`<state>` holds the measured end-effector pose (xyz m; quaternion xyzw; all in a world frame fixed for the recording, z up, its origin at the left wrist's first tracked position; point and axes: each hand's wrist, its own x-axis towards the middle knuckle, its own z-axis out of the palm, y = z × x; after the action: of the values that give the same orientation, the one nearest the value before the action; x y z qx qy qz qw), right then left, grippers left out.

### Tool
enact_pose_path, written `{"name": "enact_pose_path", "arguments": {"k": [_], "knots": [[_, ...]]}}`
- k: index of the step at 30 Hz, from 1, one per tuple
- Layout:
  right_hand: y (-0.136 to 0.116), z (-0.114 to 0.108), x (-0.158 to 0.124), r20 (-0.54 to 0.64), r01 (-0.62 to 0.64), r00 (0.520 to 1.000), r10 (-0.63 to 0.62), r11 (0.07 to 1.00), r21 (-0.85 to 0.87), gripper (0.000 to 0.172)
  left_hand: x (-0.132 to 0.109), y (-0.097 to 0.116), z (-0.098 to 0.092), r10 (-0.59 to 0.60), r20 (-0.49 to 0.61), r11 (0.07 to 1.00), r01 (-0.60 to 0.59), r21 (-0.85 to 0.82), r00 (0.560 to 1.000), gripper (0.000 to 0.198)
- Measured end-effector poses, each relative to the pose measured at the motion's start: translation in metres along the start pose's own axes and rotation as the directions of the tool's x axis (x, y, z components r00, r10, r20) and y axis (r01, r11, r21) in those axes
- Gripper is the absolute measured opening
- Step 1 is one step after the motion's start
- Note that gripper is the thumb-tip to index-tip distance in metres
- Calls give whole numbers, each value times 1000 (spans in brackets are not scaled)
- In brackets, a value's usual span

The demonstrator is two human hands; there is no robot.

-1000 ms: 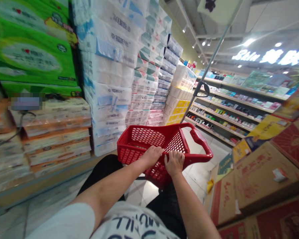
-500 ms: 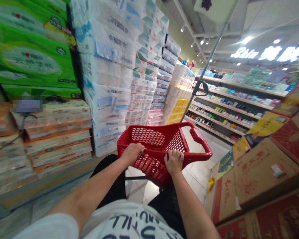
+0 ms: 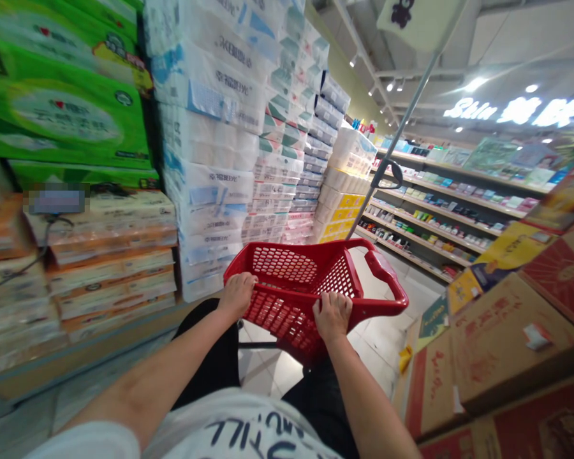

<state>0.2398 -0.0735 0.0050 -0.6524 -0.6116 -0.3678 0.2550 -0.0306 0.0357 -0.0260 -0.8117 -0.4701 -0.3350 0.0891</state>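
We cannot see the stretches of the basket's [image 3: 287,322] rim beneath the left hand [image 3: 238,294] and right hand [image 3: 333,313]. Pixelation obscures an object [image 3: 57,200] on the tissue packs [image 3: 110,262]. We note the lit sign [image 3: 519,109] cut off by the right edge, the shirt [image 3: 249,430] by the bottom, and shelf goods [image 3: 442,221] too small to identify

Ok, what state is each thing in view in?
Red cart, upright, held by both hands
Left hand, closed over near rim
Right hand, closed over near rim
Green packs, wrapped, stacked
White packs, wrapped, stacked
Cardboard boxes, stacked
White sign, lit
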Motion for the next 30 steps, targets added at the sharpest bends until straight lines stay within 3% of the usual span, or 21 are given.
{"name": "enact_pose_path", "arguments": {"k": [6, 9, 13, 17, 26, 30], "knots": [[-4, -1, 0, -12, -8, 1000, 7, 1000, -13, 11, 12, 73, 11, 209, 70, 975, -203, -90, 975, 28], [-3, -1, 0, -9, -4, 1000, 4, 1000, -24, 12, 19, 114, 18, 238, 95, 968, -227, -111, 967, 27], [-1, -1, 0, -11, -2, 1000, 1, 1000, -25, 12, 26, 137, 17, 288, 144, 953, -269, -137, 947, 28], [-1, -1, -2, -6, -7, 1000, 7, 1000, -29, 12, 23, 114, 10, 306, 156, 948, -286, -137, 939, 28], [-4, -3, -4, 3, -10, 1000, 10, 1000, -23, 11, -5, -9, -8, 159, 75, 981, -149, -125, 984, 32], [-9, -4, -3, 20, -35, 999, 35, 999, -20, 12, -6, -20, -9, 78, 38, 987, -72, -142, 996, 31]]}}
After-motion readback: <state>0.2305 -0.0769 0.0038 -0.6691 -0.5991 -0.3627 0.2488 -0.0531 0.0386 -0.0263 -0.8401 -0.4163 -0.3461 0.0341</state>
